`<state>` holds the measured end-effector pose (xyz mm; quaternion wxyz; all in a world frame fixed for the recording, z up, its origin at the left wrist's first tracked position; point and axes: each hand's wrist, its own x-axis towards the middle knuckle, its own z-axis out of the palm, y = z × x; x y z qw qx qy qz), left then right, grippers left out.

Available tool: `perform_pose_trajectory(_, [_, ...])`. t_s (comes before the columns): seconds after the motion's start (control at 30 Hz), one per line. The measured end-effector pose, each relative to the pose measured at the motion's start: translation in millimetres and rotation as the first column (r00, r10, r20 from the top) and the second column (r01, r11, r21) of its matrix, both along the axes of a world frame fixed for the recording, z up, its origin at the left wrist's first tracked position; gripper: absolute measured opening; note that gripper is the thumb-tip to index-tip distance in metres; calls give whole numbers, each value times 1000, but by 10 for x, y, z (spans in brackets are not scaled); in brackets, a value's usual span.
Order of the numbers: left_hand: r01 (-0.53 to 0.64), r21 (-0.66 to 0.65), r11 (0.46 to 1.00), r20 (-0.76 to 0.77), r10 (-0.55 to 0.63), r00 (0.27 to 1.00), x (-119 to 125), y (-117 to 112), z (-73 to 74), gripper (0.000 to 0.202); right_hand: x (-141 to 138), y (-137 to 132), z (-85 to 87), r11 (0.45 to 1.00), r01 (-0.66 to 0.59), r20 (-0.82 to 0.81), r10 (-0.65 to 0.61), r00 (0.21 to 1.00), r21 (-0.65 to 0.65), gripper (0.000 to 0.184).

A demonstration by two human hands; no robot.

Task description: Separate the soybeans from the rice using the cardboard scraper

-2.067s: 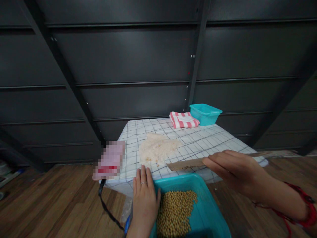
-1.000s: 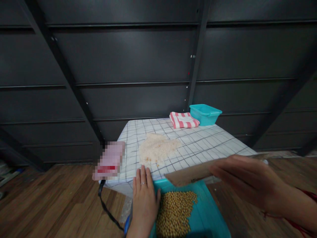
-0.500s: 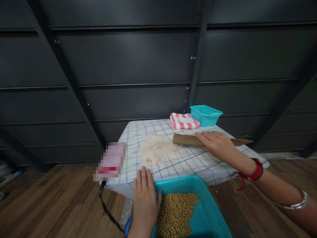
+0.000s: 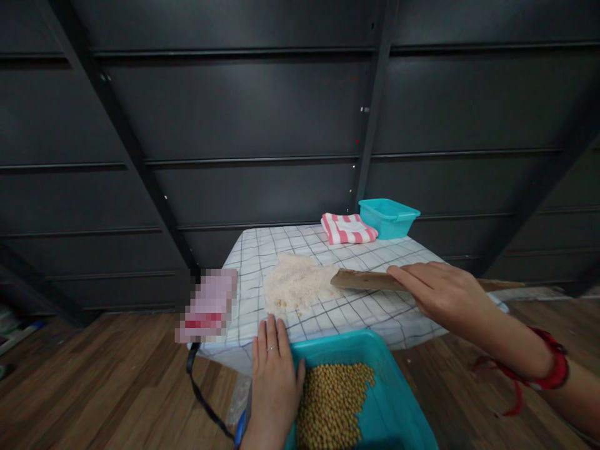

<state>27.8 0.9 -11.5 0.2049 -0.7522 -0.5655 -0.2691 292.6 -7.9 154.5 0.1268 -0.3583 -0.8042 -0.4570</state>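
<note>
My right hand (image 4: 443,294) grips a long brown cardboard strip (image 4: 360,280) from above. The strip's left end touches the right side of a pile of white grains (image 4: 300,284), perhaps rice, spread on the checked cloth. A few yellowish beans (image 4: 282,303) lie at the pile's near edge. My left hand (image 4: 274,375) lies flat with fingers stretched forward, over the left rim of a turquoise tub (image 4: 394,387). Its thumb reaches over the inside of the tub, beside many round yellow-brown beans (image 4: 332,400), likely soybeans.
A white checked tablecloth (image 4: 267,244) covers the table. At its back right stand a smaller turquoise basket (image 4: 389,219) and a folded pink-and-white striped towel (image 4: 349,229). A pixelated pink object (image 4: 210,300) with a black strap is at the left edge. Dark panels (image 4: 253,106) rise behind.
My right hand has moved to the right and nearer me with the cardboard strip, its left end shifting slightly the same way. My left hand has stayed in place.
</note>
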Motion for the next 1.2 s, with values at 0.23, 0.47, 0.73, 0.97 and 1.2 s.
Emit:
perform_pose_trajectory(0.23, [-9,-24,1000,10,9,1000,11,-2,11,62,33,-15,-66,1000,-22,-12,22,1000,-13,32])
perform_pose_trajectory(0.47, [-10,-26,1000,6,10,1000,11,-3,16,56,-15,-102,-20,998,-62,-48,61,997,-29,32])
perform_pose_trajectory(0.73, [0,-21,1000,18,0,1000,7,12,-10,67,70,189,-56,999,41,-21,-42,999,-33,35])
perform_pose_trajectory(0.97, [-4,-5,1000,-5,4,1000,11,1,7,59,20,144,-78,999,-19,-3,19,1000,-44,33])
perform_pose_trajectory(1.2, [-8,-27,1000,-12,7,1000,-5,2,34,51,9,-85,-18,995,-92,-29,91,995,-40,31])
